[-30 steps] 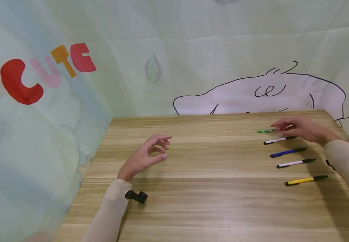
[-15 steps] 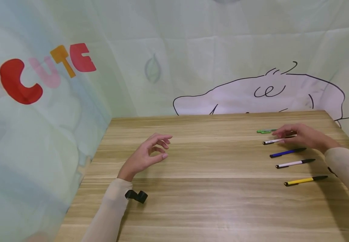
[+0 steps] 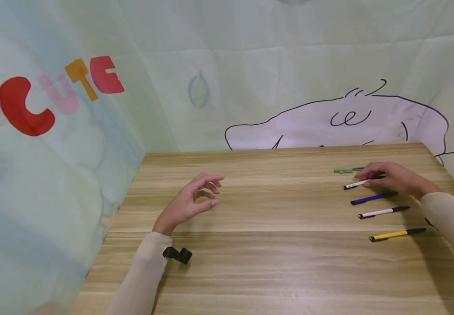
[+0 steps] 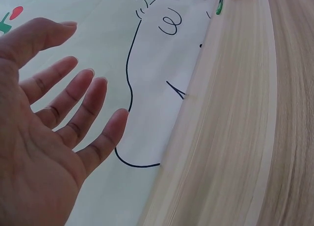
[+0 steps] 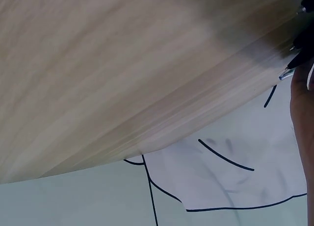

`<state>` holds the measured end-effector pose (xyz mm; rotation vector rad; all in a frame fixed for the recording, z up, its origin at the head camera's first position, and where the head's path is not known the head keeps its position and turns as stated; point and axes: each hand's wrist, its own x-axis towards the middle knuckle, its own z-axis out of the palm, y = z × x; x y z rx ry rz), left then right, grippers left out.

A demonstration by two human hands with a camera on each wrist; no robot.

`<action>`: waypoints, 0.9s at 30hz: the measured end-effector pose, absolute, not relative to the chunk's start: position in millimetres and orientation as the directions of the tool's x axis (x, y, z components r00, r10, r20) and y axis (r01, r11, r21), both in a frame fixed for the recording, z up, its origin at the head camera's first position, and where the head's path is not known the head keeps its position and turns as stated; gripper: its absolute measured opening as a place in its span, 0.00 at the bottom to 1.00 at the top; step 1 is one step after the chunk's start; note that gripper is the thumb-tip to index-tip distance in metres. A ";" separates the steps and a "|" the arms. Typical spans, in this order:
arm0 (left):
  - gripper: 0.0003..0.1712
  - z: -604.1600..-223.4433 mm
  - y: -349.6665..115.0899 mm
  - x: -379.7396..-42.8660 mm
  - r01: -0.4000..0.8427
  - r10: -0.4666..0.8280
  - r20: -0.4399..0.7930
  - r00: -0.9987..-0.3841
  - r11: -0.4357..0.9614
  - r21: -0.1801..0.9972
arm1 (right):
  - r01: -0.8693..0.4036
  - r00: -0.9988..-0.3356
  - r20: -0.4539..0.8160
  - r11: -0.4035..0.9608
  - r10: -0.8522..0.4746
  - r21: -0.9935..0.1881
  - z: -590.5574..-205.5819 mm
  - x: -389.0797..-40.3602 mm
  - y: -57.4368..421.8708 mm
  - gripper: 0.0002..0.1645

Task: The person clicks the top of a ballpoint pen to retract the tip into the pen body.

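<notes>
While the right hand (image 3: 394, 177) pinches a slim white pen with black ends (image 3: 354, 185) between thumb and fingers, the left hand (image 3: 189, 197) holds nothing, its fingers loosely bent and its thumb set well apart from them. The pinched pen is on the right side of the wood-grained table (image 3: 274, 258), second from the far edge in a column of five; whether it touches the wood cannot be told, since the fingers cover part of it.

Just beyond it lies a bright green pen (image 3: 345, 170), its farther end reaching toward the right hand's fingers. Nearer the person come a dark blue pen with a black end (image 3: 370, 199), a second white pen with a black grip (image 3: 380, 213) and a yellow pen with a black grip (image 3: 396, 235), all slanting much the same way and apart from one another.

Beige long sleeves (image 3: 138, 275) cover both arms, and a small black device (image 3: 177, 255) sits at the left wrist. Behind the table hangs a pale green cloth backdrop (image 3: 266, 74) with a black-outlined white cartoon figure (image 3: 313, 124); toward the left, colourful letters (image 3: 26, 109) spell "CUTE".
</notes>
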<state>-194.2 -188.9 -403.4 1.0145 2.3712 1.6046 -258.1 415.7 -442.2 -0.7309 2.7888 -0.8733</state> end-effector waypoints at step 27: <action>0.32 -401.6 -185.6 -195.7 0.457 0.573 0.262 -0.776 0.225 0.860 | -0.586 -0.795 0.119 0.701 -0.595 -0.407 -434.9 -255.0 408.7 0.17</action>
